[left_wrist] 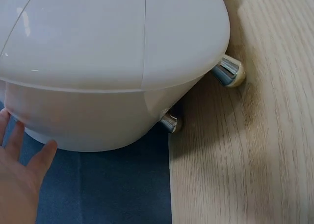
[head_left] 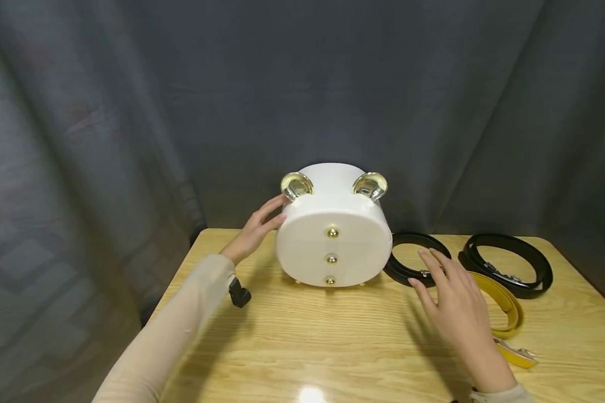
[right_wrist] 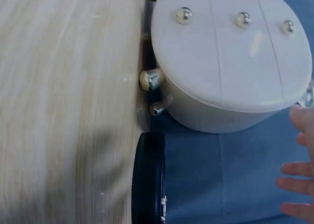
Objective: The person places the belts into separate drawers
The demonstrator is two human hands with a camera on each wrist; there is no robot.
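White oval box [head_left: 333, 235] with three gold knobs [head_left: 331, 259] down its front and two gold ear-shaped handles [head_left: 296, 185] on top stands on small gold feet, at the back middle of the wooden table [head_left: 333, 341], in front of a dark curtain [head_left: 433, 101]. Head view: left hand [head_left: 257, 229] lies against the box's left side, fingers straight and slightly spread, gripping nothing; beige sleeve [head_left: 181, 324], black strap piece at the wrist. Right hand [head_left: 451, 294] hovers to the right of the box, fingers extended and relaxed, fingertips over the near black coiled belt [head_left: 408, 266]; contact with it cannot be told. A second black coiled belt [head_left: 509, 263] sits further right, well apart from the box. Yellow belt [head_left: 509, 313] partly under the right hand, its end lying toward the table's front right.

Left wrist view: box [left_wrist: 108, 62] fills the top, two gold feet [left_wrist: 228, 71] showing on the table [left_wrist: 255, 160]. Left hand [left_wrist: 19, 185] at lower left, fingers straight, tips at the box's wall.

Right wrist view: box [right_wrist: 230, 57] front with three knobs [right_wrist: 244, 19], feet [right_wrist: 150, 79] against the table [right_wrist: 64, 111]. Black belt [right_wrist: 148, 180] on edge just below the box, buckle visible. Right hand fingers [right_wrist: 297, 170] at the right edge, spread, holding nothing.
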